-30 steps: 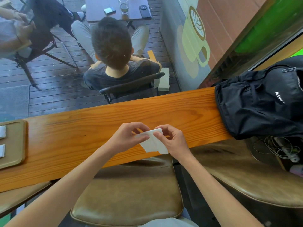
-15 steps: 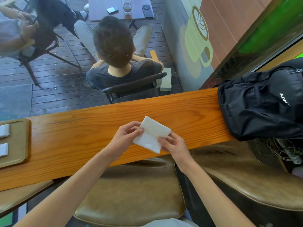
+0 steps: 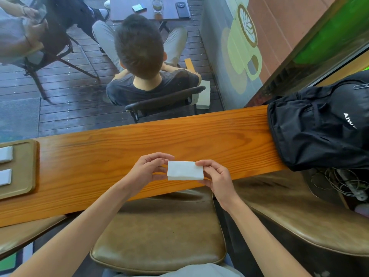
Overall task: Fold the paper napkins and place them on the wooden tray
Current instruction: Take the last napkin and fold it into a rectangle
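— How many napkins do you count?

— Three. One white folded napkin [image 3: 185, 170] is held above the wooden counter [image 3: 119, 156], near its closer edge, and two more folded napkins lie on the wooden tray [image 3: 24, 168] at the far left: the upper napkin [image 3: 6, 154] and the lower napkin [image 3: 5, 177], set one behind the other and apart, both cut off by the picture's edge.

— Who has the held one?

— Both hands, one at each short end. The left hand [image 3: 145, 172] pinches the left end between thumb and fingers; the right hand [image 3: 216, 176] pinches the right end the same way. The napkin is a flat rectangle, long side running left to right (whether it touches the counter I cannot tell).

— And the tray?

— One tray, flat on the counter, well apart from the hands.

— Anything else on the counter?

— One black backpack [image 3: 319, 126] at the right end, overhanging the near edge. Below the counter I count three brown cushioned seats; the middle seat [image 3: 159, 232] is under the forearms.

— Beyond the counter?

— One seated person [image 3: 145, 62] seen from behind in a dark chair, and part of a second person at the upper left. A small table [image 3: 127, 9] there holds one glass [image 3: 157, 5] and two dark flat objects.
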